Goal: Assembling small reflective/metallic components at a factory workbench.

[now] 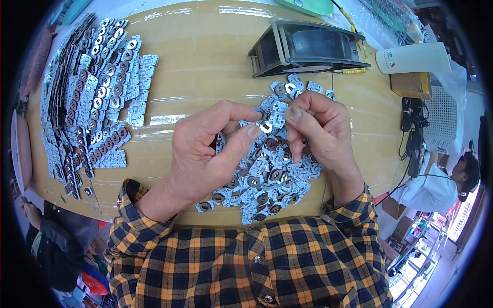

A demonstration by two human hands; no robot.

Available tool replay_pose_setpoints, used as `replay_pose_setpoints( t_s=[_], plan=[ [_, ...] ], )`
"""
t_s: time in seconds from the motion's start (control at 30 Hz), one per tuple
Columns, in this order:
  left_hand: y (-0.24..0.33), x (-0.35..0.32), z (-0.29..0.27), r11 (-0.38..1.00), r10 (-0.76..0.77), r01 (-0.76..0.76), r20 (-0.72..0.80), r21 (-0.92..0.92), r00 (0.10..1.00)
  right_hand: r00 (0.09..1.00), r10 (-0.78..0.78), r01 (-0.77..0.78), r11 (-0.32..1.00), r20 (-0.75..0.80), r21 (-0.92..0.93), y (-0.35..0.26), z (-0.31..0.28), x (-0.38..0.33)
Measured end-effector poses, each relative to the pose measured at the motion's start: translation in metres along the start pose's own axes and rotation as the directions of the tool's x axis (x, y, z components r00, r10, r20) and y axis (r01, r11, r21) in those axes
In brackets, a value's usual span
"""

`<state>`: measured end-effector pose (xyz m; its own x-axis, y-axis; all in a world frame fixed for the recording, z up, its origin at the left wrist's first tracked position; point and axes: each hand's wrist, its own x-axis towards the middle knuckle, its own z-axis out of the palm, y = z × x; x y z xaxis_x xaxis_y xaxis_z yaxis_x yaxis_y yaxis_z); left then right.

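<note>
Above the near middle of the table, my left hand (205,149) pinches a small circuit board with a bright round metal part (265,127) between thumb and forefinger. My right hand (326,131) is closed, its thumb and forefinger gripping a pale small circuit board (278,113) right beside it. Whether these two boards are joined or apart, I cannot tell. Below both hands spreads a loose heap of single circuit boards (263,187), many bearing round dark or silvery parts. My hands hide some of the heap.
Long strips of joined circuit boards (97,102) lie stacked at the left. A black boxy fan (313,49) stands at the back, with a white cylinder (413,58), a small cardboard box (411,85), black cables (411,120) and a white basket (441,120) to its right. Other people are on both sides.
</note>
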<state>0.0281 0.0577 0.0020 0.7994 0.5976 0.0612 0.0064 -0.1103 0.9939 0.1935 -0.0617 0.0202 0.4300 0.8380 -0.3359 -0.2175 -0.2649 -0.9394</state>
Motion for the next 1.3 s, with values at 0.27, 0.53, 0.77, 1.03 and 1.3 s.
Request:
replay_pose_setpoints(
  t_s=[0.27, 0.53, 0.77, 1.03, 1.3],
  plan=[
    [-0.004, 0.001, -0.001, 1.0, 0.02, -0.02, 0.01, 0.024, 1.0, 0.99, 0.142, -0.137, 0.952, 0.002, 0.273, 0.0, -0.009, 0.012],
    [-0.002, 0.0, 0.005, 0.999, -0.03, 0.03, 0.0, -0.022, 1.0, 0.998, 0.05, -0.044, 0.987, -0.034, 0.153, 0.002, -0.007, 0.01],
    [-0.001, 0.007, 0.011, 0.996, -0.073, 0.073, -0.001, -0.047, 0.997, 0.997, -0.045, 0.039, 0.996, 0.07, 0.085, 0.003, -0.006, 0.004],
    [0.003, 0.008, 0.006, 0.922, -0.29, 0.3, 0.075, -0.246, 0.954, 0.985, -0.088, 0.094, 0.995, 0.146, -0.032, 0.006, -0.002, -0.001],
    [0.0, 0.006, 0.006, 0.94, -0.278, 0.281, 0.042, -0.192, 0.96, 0.984, 0.061, -0.074, 0.995, 0.166, 0.07, 0.01, -0.001, 0.005]
  ],
)
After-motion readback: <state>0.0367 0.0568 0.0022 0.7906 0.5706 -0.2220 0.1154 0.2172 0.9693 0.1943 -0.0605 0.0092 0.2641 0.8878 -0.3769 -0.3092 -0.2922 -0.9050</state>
